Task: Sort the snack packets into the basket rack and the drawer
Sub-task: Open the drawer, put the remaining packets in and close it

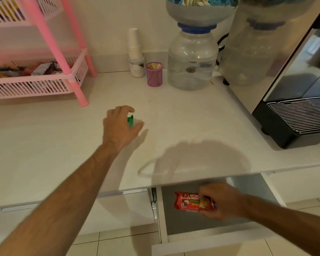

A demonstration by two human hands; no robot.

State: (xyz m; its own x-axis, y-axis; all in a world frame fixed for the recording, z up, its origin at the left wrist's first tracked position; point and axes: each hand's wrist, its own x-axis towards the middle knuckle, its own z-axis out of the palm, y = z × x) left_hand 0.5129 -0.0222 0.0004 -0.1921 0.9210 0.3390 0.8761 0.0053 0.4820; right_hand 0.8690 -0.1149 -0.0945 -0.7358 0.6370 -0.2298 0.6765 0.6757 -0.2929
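Observation:
My left hand (119, 124) is over the white counter with its fingers curled around a small green packet (130, 120), which is mostly hidden behind the hand. My right hand (220, 200) grips a red biscuit packet (187, 201) and holds it inside the open drawer (207, 242) below the counter edge. The pink basket rack (35, 87) stands at the back left; its lower basket holds several snack packets (26, 70), and more show in the basket above.
At the back of the counter stand a stack of paper cups (135, 48) on a small jar, a purple stick holder (154, 73) and a water dispenser bottle (192, 58). A coffee machine (284, 71) fills the right side. Tiled floor lies below.

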